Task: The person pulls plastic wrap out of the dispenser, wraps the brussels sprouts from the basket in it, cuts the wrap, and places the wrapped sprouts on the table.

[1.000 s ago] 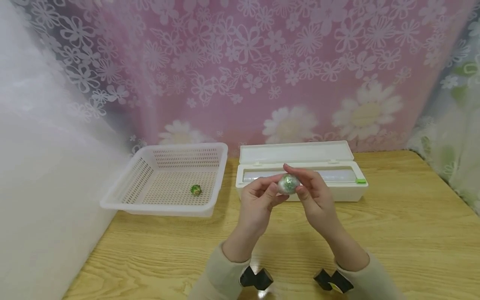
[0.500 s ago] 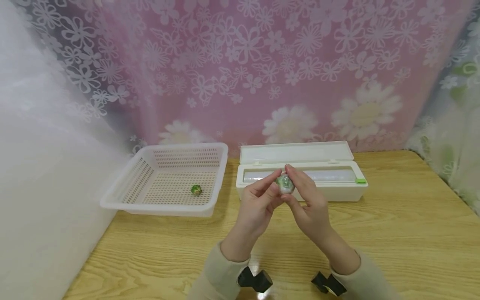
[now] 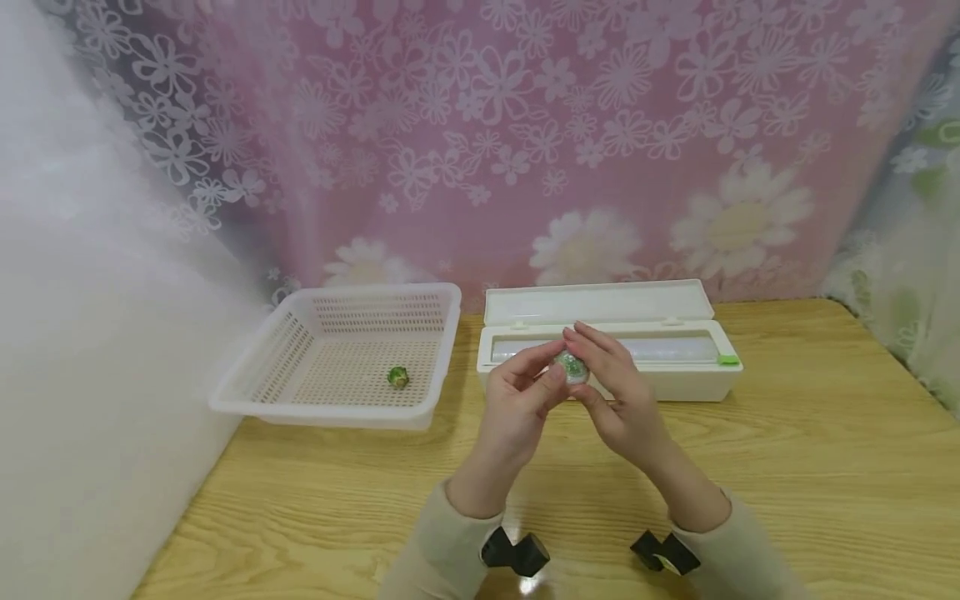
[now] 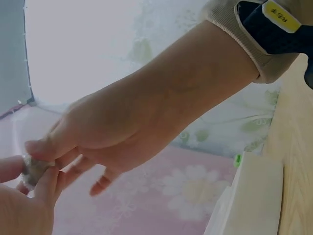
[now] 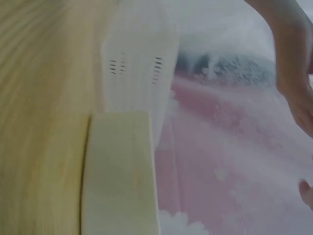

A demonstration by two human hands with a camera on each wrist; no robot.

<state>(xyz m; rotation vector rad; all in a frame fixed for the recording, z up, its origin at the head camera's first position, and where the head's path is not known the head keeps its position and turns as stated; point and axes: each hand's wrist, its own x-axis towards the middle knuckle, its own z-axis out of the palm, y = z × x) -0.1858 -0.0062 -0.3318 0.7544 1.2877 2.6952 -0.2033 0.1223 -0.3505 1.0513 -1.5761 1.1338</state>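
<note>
- Right wrist strap [image 4: 257, 30]: yellow label [image 4: 282, 16] carries dark characters; small and turned, not legible with certainty.
- Left hand [image 3: 516, 406] and right hand [image 3: 628, 408]: thumb and fingers of each pinch the wrapped green ball [image 3: 574, 369].
- Ball sits between the two sets of fingertips, ahead of both wrists; roundish, no clear long axis. Neither hand nearer; both touch it.
- Beyond: white box [image 3: 697, 385], lid [image 3: 600, 303] raised, roll [image 3: 671, 351] inside lying left to right; no writing made out.
- Left of box: basket [image 3: 330, 413] containing one sprout-like green piece [image 3: 398, 377]; no lettering seen.
</note>
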